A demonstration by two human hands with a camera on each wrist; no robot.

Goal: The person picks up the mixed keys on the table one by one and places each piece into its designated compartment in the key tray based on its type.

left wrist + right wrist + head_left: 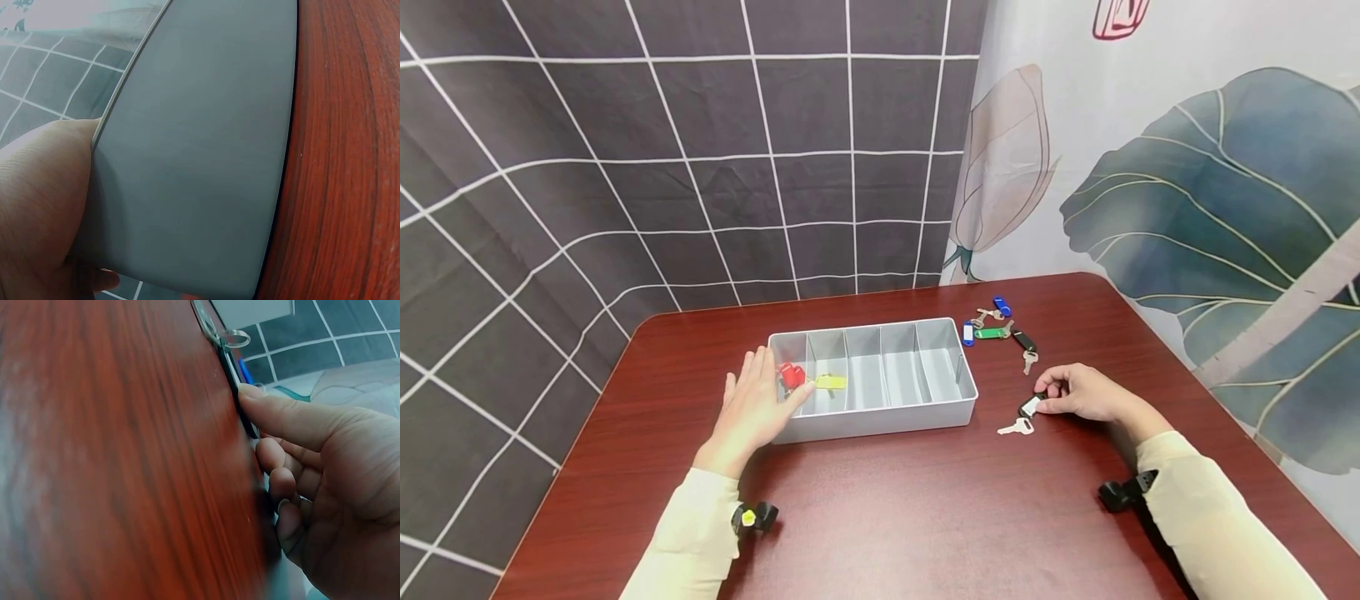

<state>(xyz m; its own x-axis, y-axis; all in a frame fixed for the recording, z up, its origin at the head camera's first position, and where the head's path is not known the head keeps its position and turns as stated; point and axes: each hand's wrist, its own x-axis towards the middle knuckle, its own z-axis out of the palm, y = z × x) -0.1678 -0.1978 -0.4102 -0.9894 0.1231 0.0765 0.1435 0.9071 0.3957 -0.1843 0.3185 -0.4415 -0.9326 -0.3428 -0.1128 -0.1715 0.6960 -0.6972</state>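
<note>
A grey tray (880,414) with a row of compartments stands on the table. At its left end lies my left hand (752,408), fingers straight along the outside and thumb over the front rim. Red key tags (792,375) sit in the leftmost compartment and a yellow key tag (831,382) in the one beside it. To the right of the tray, my right hand (1081,393) pinches a black key tag (1032,406) with a white label, low at the tabletop. Its key (1017,427) hangs off the near side by a ring (236,339).
Behind my right hand lie more tagged keys: a black tag (1024,341), a green tag (989,333) and two blue tags, one near the tray (967,334) and one farther back (1002,306). A grey gridded curtain (805,192) hangs behind the brown table (880,508).
</note>
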